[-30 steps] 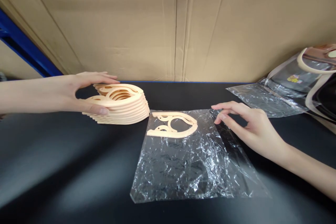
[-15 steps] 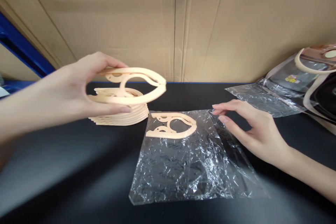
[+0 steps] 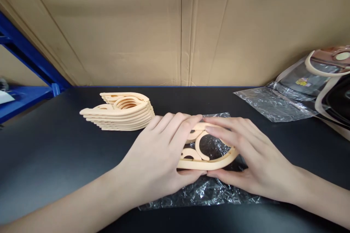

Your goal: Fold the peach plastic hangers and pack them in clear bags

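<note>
Both hands hold one peach plastic hanger-shaped piece (image 3: 203, 162) over a clear crinkled plastic bag (image 3: 207, 193) on the black table. My left hand (image 3: 161, 154) grips its left side, thumb under the near edge. My right hand (image 3: 246, 156) covers its right end, with the fingers along the top. The piece that lay on the bag is hidden beneath them. A stack of several like peach pieces (image 3: 120, 111) sits behind and to the left.
A cardboard wall (image 3: 180, 25) closes off the back of the black table (image 3: 54, 153). Clear packaged items (image 3: 308, 87) lie at the far right. A blue shelf frame (image 3: 24, 80) stands at the left.
My left hand lifted a peach piece off the stack and carried it right and down onto the bag. My right hand moved left from the bag's edge and took hold of it too.
</note>
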`<state>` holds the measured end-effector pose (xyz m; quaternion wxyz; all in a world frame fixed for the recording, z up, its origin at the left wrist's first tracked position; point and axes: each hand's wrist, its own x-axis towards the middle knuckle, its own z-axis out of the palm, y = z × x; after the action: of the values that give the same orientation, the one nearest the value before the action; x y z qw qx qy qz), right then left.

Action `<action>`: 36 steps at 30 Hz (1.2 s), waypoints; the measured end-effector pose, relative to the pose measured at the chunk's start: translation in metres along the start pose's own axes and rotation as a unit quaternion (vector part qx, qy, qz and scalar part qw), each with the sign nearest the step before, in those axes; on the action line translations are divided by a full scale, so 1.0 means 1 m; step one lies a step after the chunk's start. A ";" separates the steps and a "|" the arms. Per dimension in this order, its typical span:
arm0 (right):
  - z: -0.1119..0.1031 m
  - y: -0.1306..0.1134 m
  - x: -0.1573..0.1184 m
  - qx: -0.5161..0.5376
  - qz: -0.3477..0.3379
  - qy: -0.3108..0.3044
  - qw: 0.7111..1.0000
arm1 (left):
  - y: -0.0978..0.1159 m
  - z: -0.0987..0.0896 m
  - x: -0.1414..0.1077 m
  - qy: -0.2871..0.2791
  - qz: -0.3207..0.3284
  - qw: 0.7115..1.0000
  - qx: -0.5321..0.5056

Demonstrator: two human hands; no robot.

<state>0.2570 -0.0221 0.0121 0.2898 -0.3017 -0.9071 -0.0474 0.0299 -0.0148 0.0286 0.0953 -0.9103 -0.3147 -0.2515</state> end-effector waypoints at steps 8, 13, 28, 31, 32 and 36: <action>-0.048 0.063 -0.003 0.144 0.177 -0.098 0.969 | -0.035 -0.020 -0.010 -0.134 -0.079 0.981 -0.113; -0.083 0.101 -0.021 0.057 0.246 -0.246 0.936 | -0.063 -0.017 -0.021 -0.247 -0.042 0.963 -0.102; -0.052 0.055 -0.024 0.033 0.210 -0.337 0.917 | -0.066 -0.009 -0.029 -0.246 -0.022 0.967 -0.063; -0.043 0.047 -0.021 0.069 0.211 -0.330 0.917 | -0.063 -0.011 -0.026 -0.243 -0.015 0.968 -0.056; -0.042 0.046 -0.020 0.077 0.209 -0.326 0.919 | -0.062 -0.011 -0.026 -0.244 -0.014 0.968 -0.053; -0.043 0.052 -0.024 0.072 0.203 -0.318 0.923 | -0.063 -0.009 -0.024 -0.254 -0.014 0.966 -0.049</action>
<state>0.3237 -0.0039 0.0299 0.0107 -0.4571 -0.8717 0.1762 -0.0287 0.0187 0.0250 -0.0359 -0.9434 -0.3284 -0.0283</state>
